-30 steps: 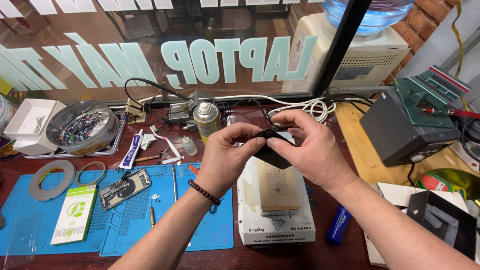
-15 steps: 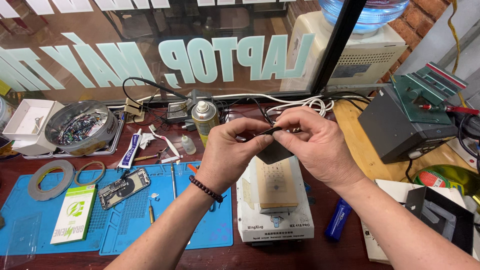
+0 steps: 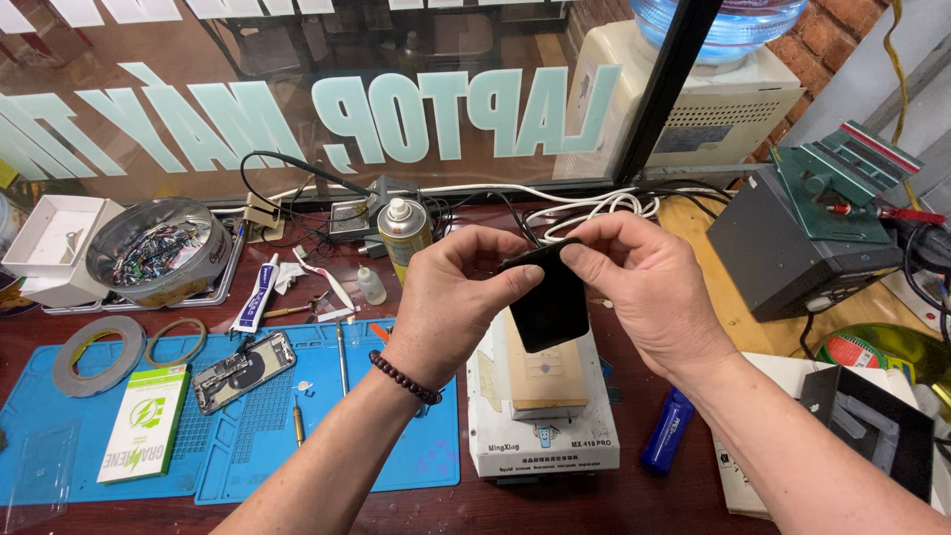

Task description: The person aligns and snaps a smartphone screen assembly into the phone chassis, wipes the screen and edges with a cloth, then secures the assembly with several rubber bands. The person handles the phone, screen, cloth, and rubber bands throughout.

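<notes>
Two bare hands hold one black phone screen panel [image 3: 548, 302] above the middle of the table [image 3: 594, 505]; items listed left to right.

1. White open box [image 3: 45, 243], far left, at 9 o'clock from the panel.
2. Round metal tin [image 3: 158, 250] filled with small parts, touching the box's right side.
3. Grey tape roll [image 3: 99, 354] and thinner ring [image 3: 178, 340], lying on the top left edge of the blue work mat [image 3: 248, 446].
4. White-and-green packet [image 3: 147, 423], flat on the mat, at 6 o'clock from the tape roll.
5. Opened phone chassis [image 3: 244, 370], internals showing, on the mat, at 8 o'clock from the panel.
6. White glue tube [image 3: 255, 296], at 12 o'clock from the chassis.
7. Spray can [image 3: 404, 234], upright, at 11 o'clock from the left hand.
8. Left hand [image 3: 451, 307], beaded bracelet at the wrist; fingers pinched shut on the panel's upper left edge.
9. Panel: held tilted in the air, directly over the white heating station [image 3: 543, 416].
10. Right hand [image 3: 649, 292]; fingers closed on the panel's top right corner.
11. Blue cylinder [image 3: 669, 429], lying at 4 o'clock from the station.
12. Grey box unit [image 3: 783, 248] with green fixture [image 3: 832, 183] on top, at 3 o'clock from the right hand.
</notes>
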Demonstrator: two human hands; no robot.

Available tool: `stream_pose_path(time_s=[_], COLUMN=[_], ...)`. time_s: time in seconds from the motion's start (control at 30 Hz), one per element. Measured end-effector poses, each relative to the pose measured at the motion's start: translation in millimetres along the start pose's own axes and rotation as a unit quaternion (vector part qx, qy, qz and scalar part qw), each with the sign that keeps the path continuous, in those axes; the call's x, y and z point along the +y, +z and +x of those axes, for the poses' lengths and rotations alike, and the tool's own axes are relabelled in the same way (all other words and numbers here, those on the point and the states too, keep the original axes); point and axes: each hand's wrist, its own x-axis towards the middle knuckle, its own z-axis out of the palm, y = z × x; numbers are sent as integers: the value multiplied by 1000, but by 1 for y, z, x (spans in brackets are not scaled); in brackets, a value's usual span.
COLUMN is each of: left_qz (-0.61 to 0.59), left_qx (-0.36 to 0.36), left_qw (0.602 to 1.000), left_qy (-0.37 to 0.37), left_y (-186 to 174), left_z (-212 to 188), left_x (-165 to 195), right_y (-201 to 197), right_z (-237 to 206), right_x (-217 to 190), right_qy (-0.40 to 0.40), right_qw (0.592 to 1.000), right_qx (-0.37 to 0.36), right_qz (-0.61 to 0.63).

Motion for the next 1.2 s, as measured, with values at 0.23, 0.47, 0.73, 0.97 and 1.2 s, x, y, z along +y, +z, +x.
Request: stream_pose_path(time_s=[0.23, 0.47, 0.73, 0.97, 1.2], left_qz=[-63, -100, -145, -182, -166], left_qx=[13, 28, 54, 52, 60], left_qw=[997, 993, 984, 973, 974], left_qy=[-46, -61, -86, -130, -140], left_y=[3, 3, 3, -2, -6], left_z=[-2, -1, 0, 1, 4], left_x=[2, 1, -1, 1, 1], right_y=[-6, 0, 9, 21, 25], right_z=[2, 3, 2, 2, 4], right_x=[-2, -4, -9, -24, -28], right_qy=[23, 37, 21, 36, 50], right_qw=[998, 996, 995, 988, 986], right_qx=[33, 63, 91, 124, 118], right_qz=[38, 41, -25, -84, -105])
